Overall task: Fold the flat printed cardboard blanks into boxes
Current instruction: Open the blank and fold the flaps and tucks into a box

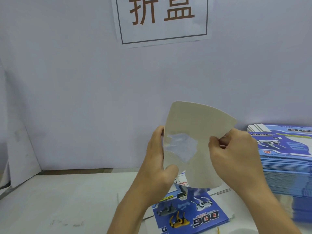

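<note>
Head view, the only one. Cardboard blank (199,132) held upright in the air between both hands, plain grey back toward the camera, a clear film window (181,147) showing near its middle. Left hand (158,159) grips the blank's left edge, thumb curled over the near face and fingers behind. Right hand (233,152) pinches the right edge, fingertips curled onto the card. The hands are apart, one to each side. The sheet bows slightly at its top, so it looks light, thin and springy; probably creases only along scored lines. Best taken at the edges as now, clear of the film window, which looks easy to dent. Below the hands lies a printed blue blank (190,210), flat on the table (67,200). Right of the right hand stands a tall stack of blanks (287,173).
</note>
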The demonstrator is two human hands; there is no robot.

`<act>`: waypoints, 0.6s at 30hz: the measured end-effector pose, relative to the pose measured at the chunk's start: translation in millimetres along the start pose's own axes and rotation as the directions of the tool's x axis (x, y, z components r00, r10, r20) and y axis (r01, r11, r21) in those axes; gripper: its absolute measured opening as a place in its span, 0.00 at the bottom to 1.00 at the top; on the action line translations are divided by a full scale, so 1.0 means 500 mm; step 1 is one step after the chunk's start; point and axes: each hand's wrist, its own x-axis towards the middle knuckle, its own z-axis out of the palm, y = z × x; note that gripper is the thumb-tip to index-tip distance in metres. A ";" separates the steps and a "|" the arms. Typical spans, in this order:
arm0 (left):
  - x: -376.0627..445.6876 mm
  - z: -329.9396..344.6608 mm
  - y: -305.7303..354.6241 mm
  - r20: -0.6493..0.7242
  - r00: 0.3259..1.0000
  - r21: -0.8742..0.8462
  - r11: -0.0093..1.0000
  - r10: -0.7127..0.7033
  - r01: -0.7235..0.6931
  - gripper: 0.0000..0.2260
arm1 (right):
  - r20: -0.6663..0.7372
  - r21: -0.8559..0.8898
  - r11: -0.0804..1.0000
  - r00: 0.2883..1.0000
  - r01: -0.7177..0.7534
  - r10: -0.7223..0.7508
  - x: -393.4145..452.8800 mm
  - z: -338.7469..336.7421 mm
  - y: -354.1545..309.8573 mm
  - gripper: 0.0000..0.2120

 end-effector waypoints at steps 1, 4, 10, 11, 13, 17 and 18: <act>-0.001 0.003 -0.001 0.013 1.000 -0.021 1.000 0.000 0.000 0.35 | 0.003 -0.022 1.000 1.000 -0.002 0.002 0.000 0.002 0.002 0.24; -0.002 0.010 -0.004 0.043 0.999 -0.024 1.000 0.016 -0.015 0.38 | 0.014 -0.045 0.999 1.000 -0.004 0.004 0.002 0.003 0.006 0.22; 0.008 0.018 -0.028 0.090 0.996 0.157 0.987 0.010 -0.024 0.66 | -0.020 -0.072 0.997 1.000 -0.021 0.019 0.005 -0.003 0.010 0.23; 0.010 0.022 -0.031 0.077 0.997 0.199 0.979 0.025 -0.040 0.69 | -0.022 -0.072 0.997 0.999 -0.027 0.025 0.005 -0.002 0.012 0.22; 0.014 0.029 -0.037 0.013 0.997 0.246 0.966 0.077 -0.078 0.67 | -0.016 -0.066 0.997 0.999 -0.041 0.041 0.005 -0.002 0.013 0.22; 0.019 0.018 -0.036 -0.056 0.991 0.213 0.972 0.118 -0.104 0.56 | 0.003 0.014 0.997 0.997 -0.075 0.075 0.005 -0.004 0.008 0.18; 0.022 0.009 -0.034 -0.064 0.992 0.157 0.982 0.112 -0.101 0.53 | 0.010 0.098 0.991 0.996 -0.086 0.086 0.004 -0.007 0.007 0.13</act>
